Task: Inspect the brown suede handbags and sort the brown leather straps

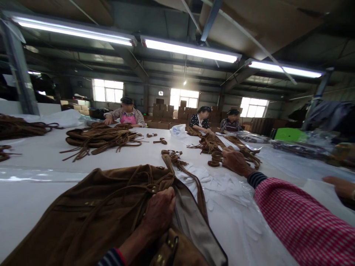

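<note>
A large brown cloth bag [108, 207] with thin cords, brass-coloured fittings and a grey lining lies in front of me. My left hand [160, 208] is closed on the bag's upper edge, beside the open grey side. My right hand [235, 161] reaches far forward to the right, its fingers bent down at a pile of brown straps [212, 143]. A white strip [227, 142] lies right by those fingers; what they grip, if anything, is hidden. Near that hand sits a bundled brown strap [216, 159]. Another brown strap bundle [173, 156] rests just beyond the bag.
Many white paper tags [219, 184] are spread on the white table [155, 135] right of the bag. A brown pile [104, 136] lies at the left. Several people work across the table. Another person's hand [340, 186] shows at the right edge, near clear plastic.
</note>
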### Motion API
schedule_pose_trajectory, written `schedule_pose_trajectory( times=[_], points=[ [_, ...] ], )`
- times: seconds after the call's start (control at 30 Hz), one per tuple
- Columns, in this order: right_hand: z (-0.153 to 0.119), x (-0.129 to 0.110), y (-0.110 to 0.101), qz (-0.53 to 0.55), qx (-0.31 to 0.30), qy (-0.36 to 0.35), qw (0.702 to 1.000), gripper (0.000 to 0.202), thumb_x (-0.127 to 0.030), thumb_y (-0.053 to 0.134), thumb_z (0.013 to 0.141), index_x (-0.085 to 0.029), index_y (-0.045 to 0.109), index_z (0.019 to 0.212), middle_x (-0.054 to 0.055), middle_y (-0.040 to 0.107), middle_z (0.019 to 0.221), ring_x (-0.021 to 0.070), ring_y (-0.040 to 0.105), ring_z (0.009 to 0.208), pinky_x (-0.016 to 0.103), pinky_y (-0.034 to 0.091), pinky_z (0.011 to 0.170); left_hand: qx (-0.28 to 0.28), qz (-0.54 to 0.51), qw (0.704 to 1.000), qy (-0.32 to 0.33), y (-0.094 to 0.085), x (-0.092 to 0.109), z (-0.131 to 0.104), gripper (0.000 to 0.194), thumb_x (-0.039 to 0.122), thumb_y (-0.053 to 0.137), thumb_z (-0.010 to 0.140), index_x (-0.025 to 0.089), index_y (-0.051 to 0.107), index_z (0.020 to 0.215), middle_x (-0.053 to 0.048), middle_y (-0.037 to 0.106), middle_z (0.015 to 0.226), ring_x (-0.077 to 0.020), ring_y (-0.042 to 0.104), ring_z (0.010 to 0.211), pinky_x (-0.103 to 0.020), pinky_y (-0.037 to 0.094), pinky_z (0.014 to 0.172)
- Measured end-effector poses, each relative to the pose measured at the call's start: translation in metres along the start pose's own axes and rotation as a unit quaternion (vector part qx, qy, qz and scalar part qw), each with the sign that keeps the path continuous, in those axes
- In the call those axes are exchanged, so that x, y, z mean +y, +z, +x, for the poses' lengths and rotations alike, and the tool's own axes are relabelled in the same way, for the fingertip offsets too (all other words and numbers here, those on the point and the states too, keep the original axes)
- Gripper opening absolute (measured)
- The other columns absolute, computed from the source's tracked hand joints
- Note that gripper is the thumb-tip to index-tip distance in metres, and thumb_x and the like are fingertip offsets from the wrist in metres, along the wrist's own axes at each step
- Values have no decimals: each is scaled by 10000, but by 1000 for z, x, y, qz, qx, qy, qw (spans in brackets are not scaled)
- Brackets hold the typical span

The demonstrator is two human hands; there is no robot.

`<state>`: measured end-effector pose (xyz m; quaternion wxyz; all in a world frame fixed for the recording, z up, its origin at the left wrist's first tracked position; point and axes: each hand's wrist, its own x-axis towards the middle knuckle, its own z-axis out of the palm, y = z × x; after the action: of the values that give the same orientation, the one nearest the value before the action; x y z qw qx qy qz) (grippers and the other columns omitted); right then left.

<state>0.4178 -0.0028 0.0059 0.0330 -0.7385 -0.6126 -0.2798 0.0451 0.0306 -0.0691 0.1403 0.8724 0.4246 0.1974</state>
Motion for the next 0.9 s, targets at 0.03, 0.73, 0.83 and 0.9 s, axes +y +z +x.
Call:
schedule_pose_trajectory(
  times=[0.03,0.73,0.83,0.9],
  points=[
    [-2,-6,-14,0,9,-15,1000,176,-58,485,893,-135,641,925,137,674,1035,239,569,1059,286,413,807,1,8,1000,5,0,0,0,143,176,513,961,214,554,830,-31,711,844,-205,682,834,-307,326,696],
    [-127,-67,-62,363,-219,-13,906,34,-177,590,766,-175,598,733,-2,621,680,125,514,610,250,325,568,-18,61,997,36,-12,8,4,153,221,475,970,216,553,839,-55,716,835,-221,683,833,-307,332,695],
    [-107,-70,-51,456,-233,39,858,35,-198,599,753,-168,591,736,4,644,658,133,554,606,241,352,556,-20,64,997,30,-12,10,4,151,218,477,971,219,544,836,-47,704,822,-217,674,824,-303,330,698],
    [-100,-80,-42,489,-263,32,831,28,-190,599,735,-170,580,729,-1,643,648,132,563,595,237,368,549,-22,62,997,28,-13,10,4,152,218,481,969,221,535,827,-41,694,805,-212,663,800,-300,327,691]
  ],
)
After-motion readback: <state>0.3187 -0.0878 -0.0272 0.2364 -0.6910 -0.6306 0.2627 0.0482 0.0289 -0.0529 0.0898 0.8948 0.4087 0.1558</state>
